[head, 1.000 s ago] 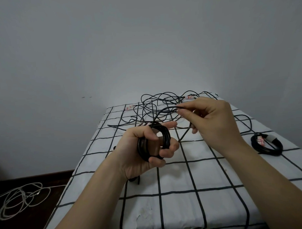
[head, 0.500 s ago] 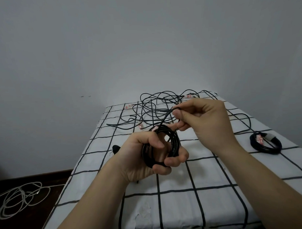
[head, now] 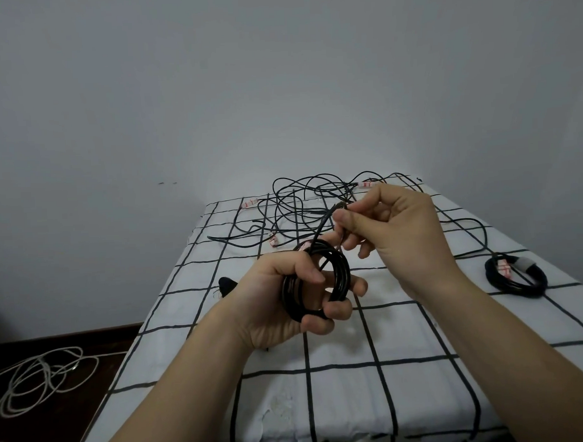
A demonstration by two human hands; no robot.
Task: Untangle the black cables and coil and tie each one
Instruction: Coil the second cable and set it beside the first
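A coil of black cable is held above the near half of the table, which is covered with a white cloth ruled in a black grid. The left hand is closed around the coil: the thumb is laid across the loops from the near side, and the fingers are curled up beneath them from the far side. From the top of the coil a free end of cable is led upward and to the right. It is pinched between the thumb and forefinger of the right hand, which is raised just beyond the coil; the other fingers of that hand are loosely bent. A tangle of black cables is spread over the far end of the table, with red-and-white labels attached at several points. A tied coil, bound with a grey band, is laid flat near the right edge of the table. A small black object is seen at the left edge; what it is cannot be told. A loose white cable is heaped on the dark floor to the left.
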